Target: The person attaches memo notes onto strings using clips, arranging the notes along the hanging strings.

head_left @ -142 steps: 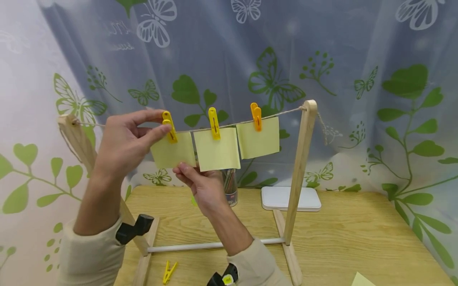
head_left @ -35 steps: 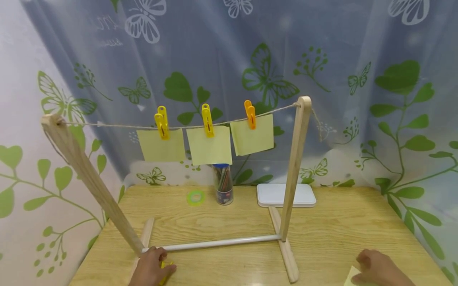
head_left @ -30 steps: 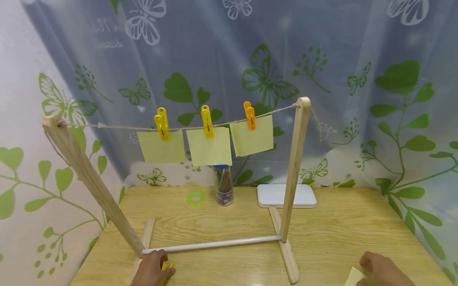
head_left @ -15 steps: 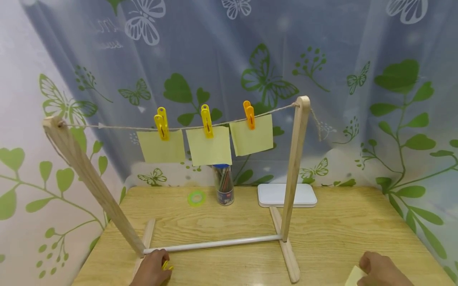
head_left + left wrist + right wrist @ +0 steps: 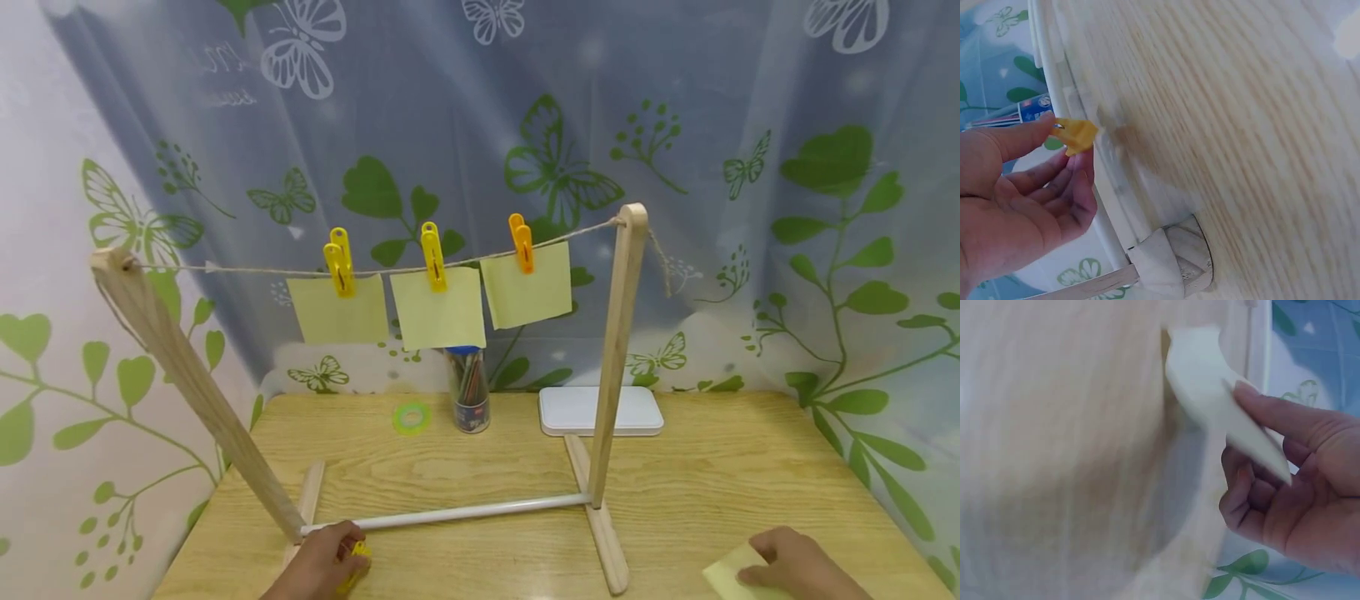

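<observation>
Near the left foot of the wooden stand, my left hand (image 5: pixel 321 562) pinches a yellow clothespin (image 5: pixel 1077 134) between thumb and fingers. At the lower right of the table my right hand (image 5: pixel 801 565) pinches a pale yellow sticky note (image 5: pixel 1200 375), which bends and lifts off the tabletop. On the string (image 5: pixel 258 268) hang three similar notes: a left note (image 5: pixel 341 317) and a middle note (image 5: pixel 438 312) under yellow clothespins, and a right note (image 5: pixel 536 292) under an orange clothespin (image 5: pixel 523 246).
The stand has a left post (image 5: pixel 195 383), a right post (image 5: pixel 618 358) and a white crossbar (image 5: pixel 465 511). Behind it on the table are a green tape roll (image 5: pixel 412 418), a pencil jar (image 5: pixel 470 408) and a white case (image 5: pixel 570 412). A patterned curtain (image 5: pixel 675 250) hangs behind.
Both hands have come down from the left hanging note to the table. The left hand has picked up the loose clothespin; the right has taken hold of a sticky note and raised it.
</observation>
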`<act>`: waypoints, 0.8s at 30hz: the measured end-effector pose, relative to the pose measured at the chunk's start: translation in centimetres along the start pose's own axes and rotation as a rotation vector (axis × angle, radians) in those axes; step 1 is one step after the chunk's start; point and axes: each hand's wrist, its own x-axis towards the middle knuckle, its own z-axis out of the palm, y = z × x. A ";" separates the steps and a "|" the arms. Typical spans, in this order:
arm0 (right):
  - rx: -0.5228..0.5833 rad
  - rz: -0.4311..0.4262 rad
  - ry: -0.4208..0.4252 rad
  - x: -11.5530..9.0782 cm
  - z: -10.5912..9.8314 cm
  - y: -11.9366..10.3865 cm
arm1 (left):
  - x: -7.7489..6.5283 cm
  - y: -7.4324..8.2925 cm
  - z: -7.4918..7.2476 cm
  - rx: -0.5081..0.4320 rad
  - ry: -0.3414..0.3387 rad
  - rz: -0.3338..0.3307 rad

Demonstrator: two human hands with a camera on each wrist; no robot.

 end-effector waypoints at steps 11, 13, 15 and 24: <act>0.208 -0.207 -0.053 -0.9 0.3 -4.1 | 0.1 1.0 -1.1 -0.162 -0.019 -0.095; 0.260 -0.209 -0.066 -1.0 0.8 -5.0 | 0.1 1.4 -1.4 -0.151 0.001 -0.093; 0.279 -0.225 -0.057 -1.0 1.3 -6.0 | 0.0 1.7 -1.6 -0.129 0.018 -0.072; 0.263 -0.326 0.062 -0.4 2.8 -9.8 | 0.0 2.6 -2.6 -0.072 0.067 0.010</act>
